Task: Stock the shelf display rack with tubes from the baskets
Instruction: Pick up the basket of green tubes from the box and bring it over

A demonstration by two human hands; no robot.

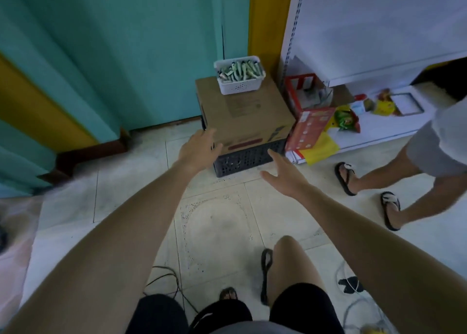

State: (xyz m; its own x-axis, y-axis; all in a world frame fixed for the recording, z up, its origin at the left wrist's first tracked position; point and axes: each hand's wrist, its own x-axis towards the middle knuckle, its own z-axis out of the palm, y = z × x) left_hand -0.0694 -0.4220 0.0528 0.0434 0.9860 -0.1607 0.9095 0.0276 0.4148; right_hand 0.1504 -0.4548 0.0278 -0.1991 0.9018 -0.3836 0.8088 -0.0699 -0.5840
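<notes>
A white basket filled with several green-and-white tubes sits on the far end of a cardboard box, which rests on a dark plastic crate. My left hand is stretched out with straight fingers at the box's near left corner. My right hand is also spread and holds nothing, in front of the crate's right end. The white shelf rack stands to the right, with a red display carton on its bottom shelf.
Another person's legs in sandals stand at the right beside the rack. Snack packets and a red-orange box lie on the low shelf. Cables trail on the tiled floor near my feet. A teal wall is at the left.
</notes>
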